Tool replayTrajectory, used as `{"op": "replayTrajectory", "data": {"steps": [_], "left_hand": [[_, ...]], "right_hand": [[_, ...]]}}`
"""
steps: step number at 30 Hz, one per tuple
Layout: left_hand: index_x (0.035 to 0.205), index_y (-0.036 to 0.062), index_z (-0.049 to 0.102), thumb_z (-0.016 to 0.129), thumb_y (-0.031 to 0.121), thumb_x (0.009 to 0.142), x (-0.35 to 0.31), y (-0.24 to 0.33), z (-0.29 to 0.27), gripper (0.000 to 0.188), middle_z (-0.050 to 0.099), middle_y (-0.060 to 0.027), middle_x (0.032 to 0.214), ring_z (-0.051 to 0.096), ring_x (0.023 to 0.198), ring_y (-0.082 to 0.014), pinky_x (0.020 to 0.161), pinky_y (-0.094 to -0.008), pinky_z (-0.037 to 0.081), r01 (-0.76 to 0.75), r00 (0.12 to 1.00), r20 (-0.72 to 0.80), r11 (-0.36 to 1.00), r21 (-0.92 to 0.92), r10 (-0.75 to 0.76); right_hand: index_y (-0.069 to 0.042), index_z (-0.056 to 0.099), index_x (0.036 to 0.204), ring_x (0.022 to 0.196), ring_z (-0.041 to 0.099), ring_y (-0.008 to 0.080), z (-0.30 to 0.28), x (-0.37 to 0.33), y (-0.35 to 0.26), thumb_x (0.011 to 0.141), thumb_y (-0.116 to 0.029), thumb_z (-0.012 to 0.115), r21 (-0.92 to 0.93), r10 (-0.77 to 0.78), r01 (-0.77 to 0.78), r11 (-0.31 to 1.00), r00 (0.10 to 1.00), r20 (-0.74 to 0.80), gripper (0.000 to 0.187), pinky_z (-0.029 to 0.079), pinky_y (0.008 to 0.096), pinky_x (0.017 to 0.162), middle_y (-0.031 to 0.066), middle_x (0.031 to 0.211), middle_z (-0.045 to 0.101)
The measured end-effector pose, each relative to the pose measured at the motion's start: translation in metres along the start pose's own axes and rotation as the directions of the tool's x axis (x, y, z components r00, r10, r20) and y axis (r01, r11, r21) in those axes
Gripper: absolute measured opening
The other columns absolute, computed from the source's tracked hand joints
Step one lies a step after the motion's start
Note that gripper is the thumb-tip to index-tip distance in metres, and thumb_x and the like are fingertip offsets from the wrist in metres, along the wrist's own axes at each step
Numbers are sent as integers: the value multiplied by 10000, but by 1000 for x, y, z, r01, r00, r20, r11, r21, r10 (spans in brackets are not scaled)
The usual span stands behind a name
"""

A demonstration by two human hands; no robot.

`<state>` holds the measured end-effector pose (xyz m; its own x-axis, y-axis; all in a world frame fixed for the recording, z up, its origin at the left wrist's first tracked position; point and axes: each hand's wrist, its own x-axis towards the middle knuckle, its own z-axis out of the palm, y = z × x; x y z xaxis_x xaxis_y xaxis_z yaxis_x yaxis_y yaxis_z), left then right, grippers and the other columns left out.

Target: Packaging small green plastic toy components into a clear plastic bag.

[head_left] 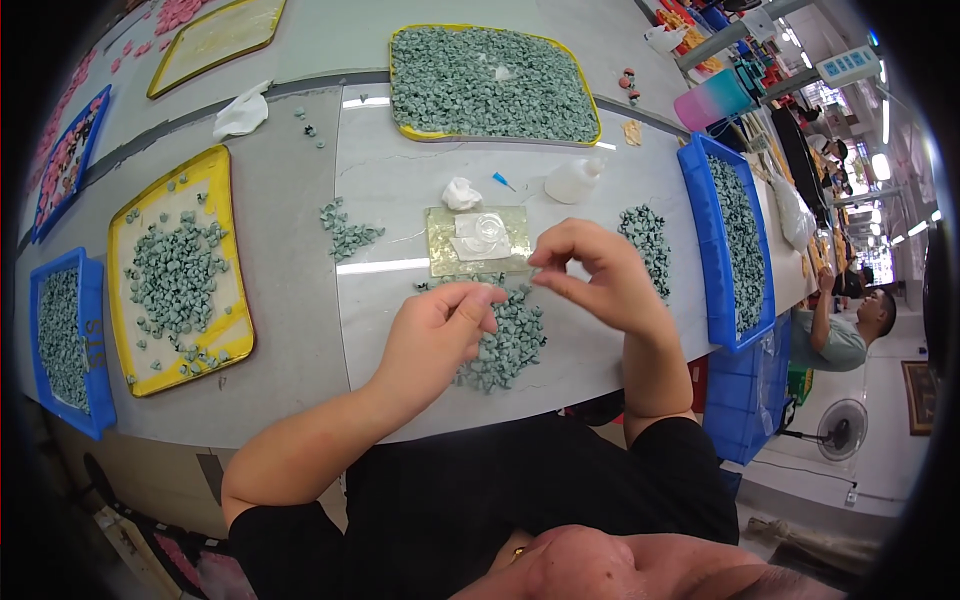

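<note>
My left hand (437,328) is closed, thumb against the fingers, over a heap of small grey-green pieces (507,345). Whatever it pinches is too small to make out. To its right, my right hand (600,272) also has thumb and forefinger drawn together; I cannot tell what is between them. Just beyond both hands lies a yellowish translucent mat (440,250) with a clear round dish (487,232) on it. Behind the mat are a crumpled white tissue (461,194), a blue tapered tip (502,181) and a white squeeze bottle (573,181).
Smaller piles of green pieces (348,232) flank the mat. A full yellow-rimmed tray (398,125) stands at the back, another yellow tray (236,290) at left. Blue bins (703,235) hold more pieces at both sides. A person (835,325) sits at far right near a fan (842,430).
</note>
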<state>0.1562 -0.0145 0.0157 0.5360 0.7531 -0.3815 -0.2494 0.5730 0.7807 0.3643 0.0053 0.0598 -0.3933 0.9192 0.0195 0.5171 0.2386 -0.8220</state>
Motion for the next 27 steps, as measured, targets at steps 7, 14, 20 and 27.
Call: {"op": "replayTrajectory", "data": {"steps": [7, 14, 20, 27], "left_hand": [[902, -23, 551, 433, 198, 957, 0, -4, -4, 257, 466, 2, 723, 316, 534, -39, 465, -189, 284, 14, 994, 106, 996, -83, -5], [772, 13, 510, 417, 230, 964, -2, 0, -1, 304, 364, 47, 593, 289, 515, -30, 465, -191, 265, -117, 993, 21, 991, 69, 115], [785, 17, 513, 416, 244, 964, -2, 2, -2, 305, 364, 54, 590, 294, 514, -26, 472, -191, 277, -152, 987, -19, 977, 150, 157], [879, 15, 545, 543, 166, 905, 0, 1, -2, 154, 507, -1, 670, 395, 533, -29, 480, -163, 329, -136, 979, -137, 985, 107, 150]], "right_hand": [[-6, 591, 889, 736, 560, 120, 29, 0, -3, 726, 47, 674, 140, -22, 31, 990, 998, -66, 190, 460, 236, 653, 66, 873, 594], [-35, 664, 890, 721, 633, 205, 41, 2, -6, 676, 26, 698, -268, -322, 265, 926, 926, -197, 225, 504, 273, 627, 96, 818, 651], [-35, 678, 895, 721, 628, 176, 42, 2, -4, 682, 37, 680, -112, -237, 217, 970, 947, -218, 225, 499, 254, 641, 79, 831, 646], [-36, 675, 904, 722, 616, 169, 44, 2, -6, 679, 40, 688, -143, -260, 235, 961, 947, -187, 237, 494, 241, 631, 71, 828, 621]]}}
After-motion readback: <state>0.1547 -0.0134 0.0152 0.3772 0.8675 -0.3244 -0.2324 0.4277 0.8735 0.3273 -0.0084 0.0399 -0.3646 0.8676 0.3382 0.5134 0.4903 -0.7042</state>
